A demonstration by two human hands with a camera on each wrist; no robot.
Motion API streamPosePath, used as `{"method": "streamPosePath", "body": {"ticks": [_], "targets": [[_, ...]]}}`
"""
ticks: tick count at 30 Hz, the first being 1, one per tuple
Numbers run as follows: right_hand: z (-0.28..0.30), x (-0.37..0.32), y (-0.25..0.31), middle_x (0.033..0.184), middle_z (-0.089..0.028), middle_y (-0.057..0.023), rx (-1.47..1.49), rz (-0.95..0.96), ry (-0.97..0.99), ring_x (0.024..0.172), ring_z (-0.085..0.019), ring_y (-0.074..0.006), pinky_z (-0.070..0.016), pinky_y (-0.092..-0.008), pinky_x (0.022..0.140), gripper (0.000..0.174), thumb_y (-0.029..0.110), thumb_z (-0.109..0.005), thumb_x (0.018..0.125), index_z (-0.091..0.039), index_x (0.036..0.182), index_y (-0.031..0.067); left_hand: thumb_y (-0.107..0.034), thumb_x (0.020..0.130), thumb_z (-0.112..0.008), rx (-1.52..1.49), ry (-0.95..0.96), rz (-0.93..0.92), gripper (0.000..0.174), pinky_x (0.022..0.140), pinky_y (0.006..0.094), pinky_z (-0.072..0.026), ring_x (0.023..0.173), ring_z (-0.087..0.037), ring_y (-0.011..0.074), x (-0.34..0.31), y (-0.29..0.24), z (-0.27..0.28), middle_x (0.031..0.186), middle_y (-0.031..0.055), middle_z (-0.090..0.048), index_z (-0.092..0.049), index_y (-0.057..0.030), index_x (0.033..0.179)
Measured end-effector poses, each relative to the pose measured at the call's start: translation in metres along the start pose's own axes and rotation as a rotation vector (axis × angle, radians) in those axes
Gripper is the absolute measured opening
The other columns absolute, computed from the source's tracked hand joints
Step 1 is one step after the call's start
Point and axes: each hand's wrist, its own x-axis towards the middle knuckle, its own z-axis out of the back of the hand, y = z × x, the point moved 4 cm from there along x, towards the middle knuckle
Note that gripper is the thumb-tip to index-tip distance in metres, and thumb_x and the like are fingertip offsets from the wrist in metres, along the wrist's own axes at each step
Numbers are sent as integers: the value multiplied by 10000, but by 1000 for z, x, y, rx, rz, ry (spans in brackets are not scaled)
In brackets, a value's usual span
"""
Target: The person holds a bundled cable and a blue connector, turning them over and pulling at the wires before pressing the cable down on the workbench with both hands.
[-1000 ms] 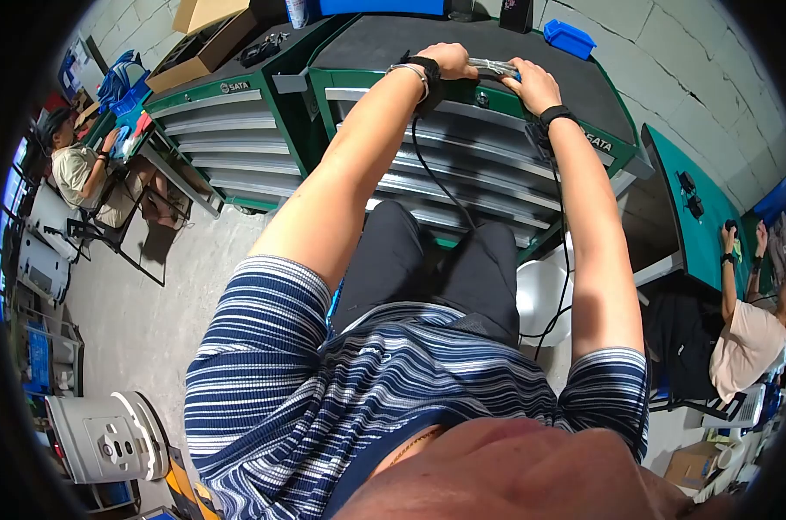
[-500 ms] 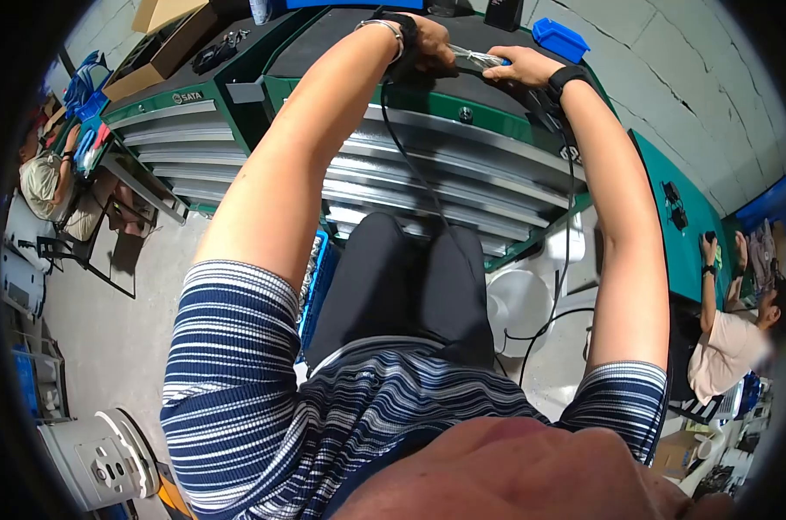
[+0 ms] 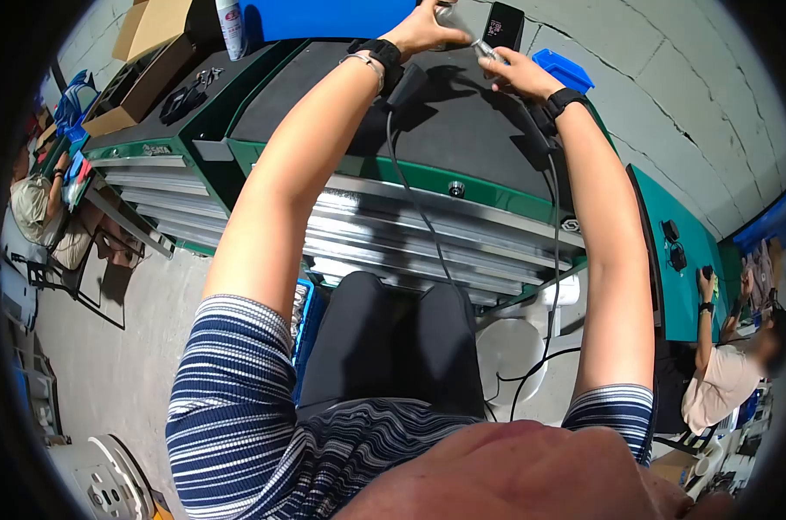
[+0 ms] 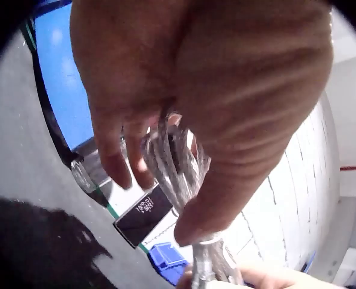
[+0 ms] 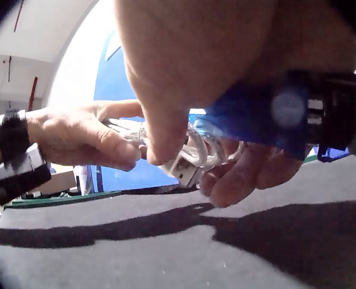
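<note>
My two hands hold a clear plastic bag [image 3: 467,39] up over the black mat of a green tool cabinet [image 3: 428,130]. The bag [image 4: 179,164] holds coiled clear cable, a blue part [image 5: 250,111] and a silver USB plug [image 5: 181,169]. My left hand [image 3: 435,26] pinches the bag's far end between thumb and fingers [image 4: 125,162]. My right hand [image 3: 500,62] grips the other end, thumb [image 5: 165,129] on top and fingers curled beneath. In the right wrist view my left hand [image 5: 90,141] sits at the left. Both wrists wear black straps with cables.
A blue bin [image 3: 562,69] and a black box [image 3: 503,24] stand at the back of the mat. A second cabinet on the left carries a spray can [image 3: 231,26] and a cardboard box [image 3: 146,43]. Steel drawers [image 3: 393,234] face my knees. Seated people work at both sides.
Both hands have lifted the bag from the cabinet's front edge up and farther back over the mat. The hands keep their hold on it.
</note>
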Motion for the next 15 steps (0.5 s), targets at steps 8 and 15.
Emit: {"method": "streamPosePath", "body": {"ticks": [8, 15], "targets": [[-13, 20, -19, 929, -635, -83, 923, 97, -6, 730, -613, -132, -533, -263, 680, 479, 464, -461, 1031, -562, 1159, 13, -333, 972, -591, -110, -438, 208, 483, 922, 328, -460, 1059, -558, 206, 4, 65, -8, 1153, 126, -600, -473, -14, 1314], [-44, -9, 30, 894, -583, 10, 715, 197, 31, 697, -555, -52, -516, -235, 716, 397, 379, -702, 920, -569, 1118, 62, -331, 986, -545, -244, -373, 362, 393, 767, 325, -487, 885, -563, 160, 0, 60, -22, 993, 96, -606, -528, -1, 1200]]}}
